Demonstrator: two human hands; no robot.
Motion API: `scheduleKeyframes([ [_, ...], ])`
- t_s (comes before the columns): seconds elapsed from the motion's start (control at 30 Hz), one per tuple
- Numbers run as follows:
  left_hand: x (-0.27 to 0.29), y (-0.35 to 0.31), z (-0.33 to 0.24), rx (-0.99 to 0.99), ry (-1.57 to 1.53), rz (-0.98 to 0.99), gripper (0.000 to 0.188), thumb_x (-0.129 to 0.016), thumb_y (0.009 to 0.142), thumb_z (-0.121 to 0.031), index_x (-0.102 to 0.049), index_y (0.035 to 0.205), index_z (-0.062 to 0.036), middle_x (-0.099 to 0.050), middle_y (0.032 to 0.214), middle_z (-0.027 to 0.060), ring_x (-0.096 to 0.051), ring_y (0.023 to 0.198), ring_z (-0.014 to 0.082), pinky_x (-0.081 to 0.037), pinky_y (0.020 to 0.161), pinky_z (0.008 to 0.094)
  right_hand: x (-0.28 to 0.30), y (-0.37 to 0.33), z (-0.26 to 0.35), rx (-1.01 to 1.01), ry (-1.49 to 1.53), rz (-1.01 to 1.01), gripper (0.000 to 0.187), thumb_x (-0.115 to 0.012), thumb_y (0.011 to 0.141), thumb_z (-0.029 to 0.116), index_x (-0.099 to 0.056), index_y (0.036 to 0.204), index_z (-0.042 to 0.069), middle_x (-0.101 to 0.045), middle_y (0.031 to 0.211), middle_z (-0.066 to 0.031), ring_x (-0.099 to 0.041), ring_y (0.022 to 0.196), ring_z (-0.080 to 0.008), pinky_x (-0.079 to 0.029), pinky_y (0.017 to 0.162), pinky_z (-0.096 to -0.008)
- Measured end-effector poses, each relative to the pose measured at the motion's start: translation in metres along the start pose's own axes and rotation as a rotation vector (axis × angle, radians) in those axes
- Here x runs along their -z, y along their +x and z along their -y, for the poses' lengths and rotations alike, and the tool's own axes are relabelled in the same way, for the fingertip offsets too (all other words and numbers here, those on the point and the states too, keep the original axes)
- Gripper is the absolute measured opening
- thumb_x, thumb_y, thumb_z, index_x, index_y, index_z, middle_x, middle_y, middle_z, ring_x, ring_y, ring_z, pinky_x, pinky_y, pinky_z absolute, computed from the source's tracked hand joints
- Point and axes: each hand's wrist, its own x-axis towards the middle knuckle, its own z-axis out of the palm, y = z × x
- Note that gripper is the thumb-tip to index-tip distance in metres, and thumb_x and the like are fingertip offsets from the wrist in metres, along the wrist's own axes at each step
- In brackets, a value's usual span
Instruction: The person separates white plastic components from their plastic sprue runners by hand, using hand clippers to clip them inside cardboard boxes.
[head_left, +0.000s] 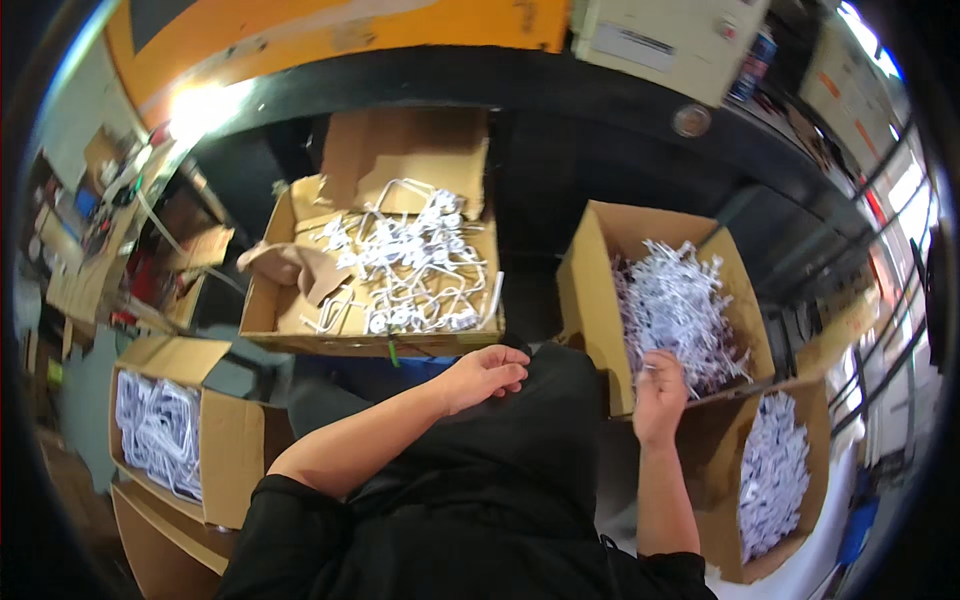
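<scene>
My left hand (488, 376) hangs over my dark trousers, just below the front edge of a wide cardboard box (330, 342). Its fingers are curled together, and whatever they may hold is hidden. Inside that box lie tangled white plastic parts (425, 255), some like bent rods and some like small knobs. My right hand (660, 402) is at the near edge of a taller cardboard box (580, 285), its fingers pinched. A small white plastic piece (650, 368) seems to show at the fingertips. Many thin, branched white plastic pieces (680, 305) are heaped in this box.
Lower left stands an open carton (230, 460) of white plastic loops (160, 435). At lower right, another carton (725, 480) holds small white pieces (775, 475). A brown crumpled sheet (300, 268) lies in the wide box. Behind is a black and orange machine (400, 25).
</scene>
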Motion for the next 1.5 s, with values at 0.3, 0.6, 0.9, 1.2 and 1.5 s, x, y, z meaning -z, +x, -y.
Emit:
scheduleKeyframes([
  [0.3, 0.123, -0.052, 0.008, -0.325, -0.514, -0.18, 0.035, -0.053, 0.095, -0.021, -0.052, 0.126, -0.0043, -0.06, 0.114, 0.0095, -0.06, 0.101, 0.0219, -0.047, 0.09, 0.0369, -0.205, 0.051, 0.029, 0.003, 0.042, 0.673, 0.019, -0.059, 0.08, 0.001, -0.062, 0.099, 0.001, -0.059, 0.103, -0.0109, -0.059, 0.092, -0.0201, -0.048, 0.08, -0.03],
  [0.6, 0.261, -0.052, 0.028, -0.68, -0.995, -0.598, 0.04, -0.05, 0.091, -0.033, -0.053, 0.121, -0.0059, -0.061, 0.106, 0.009, -0.063, 0.095, 0.0247, -0.05, 0.087, 0.0385, -0.423, 0.091, -0.016, 0.385, -0.303, 1.056, 0.028, -0.059, 0.08, 0.005, -0.058, 0.108, 0.004, -0.058, 0.108, -0.0157, -0.056, 0.103, -0.0326, -0.046, 0.09, -0.0399],
  [0.9, 0.296, -0.064, 0.029, -0.616, -1.258, -0.831, 0.034, -0.049, 0.092, -0.032, -0.056, 0.113, -0.0059, -0.063, 0.096, 0.0088, -0.064, 0.086, 0.0261, -0.052, 0.082, 0.0399, -0.529, 0.112, -0.057, 0.461, -0.903, 1.073, 0.035, -0.053, 0.081, 0.004, -0.057, 0.116, 0.009, -0.06, 0.111, -0.0137, -0.056, 0.108, -0.0335, -0.042, 0.094, -0.0446],
  [1.2, 0.293, -0.053, 0.019, -0.571, -1.028, -0.726, 0.035, -0.05, 0.093, -0.03, -0.052, 0.119, -0.0053, -0.062, 0.103, 0.0088, -0.063, 0.088, 0.0195, -0.051, 0.079, 0.0331, -0.504, 0.151, -0.043, -0.401, 0.301, 0.623, 0.019, -0.059, 0.086, 0.004, -0.06, 0.104, -0.001, -0.066, 0.092, -0.0076, -0.062, 0.081, -0.0128, -0.05, 0.073, -0.0264],
  [1.5, 0.256, -0.013, 0.022, -0.445, -0.784, -0.776, 0.044, -0.068, 0.087, -0.017, -0.046, 0.123, -0.0058, -0.058, 0.101, 0.0065, -0.061, 0.088, 0.0154, -0.051, 0.074, 0.0274, -0.448, 0.049, 0.06, -0.341, 0.585, 1.163, 0.047, -0.057, 0.081, -0.004, -0.043, 0.126, 0.0, -0.055, 0.112, -0.0093, -0.059, 0.094, -0.0137, -0.05, 0.082, -0.0295],
])
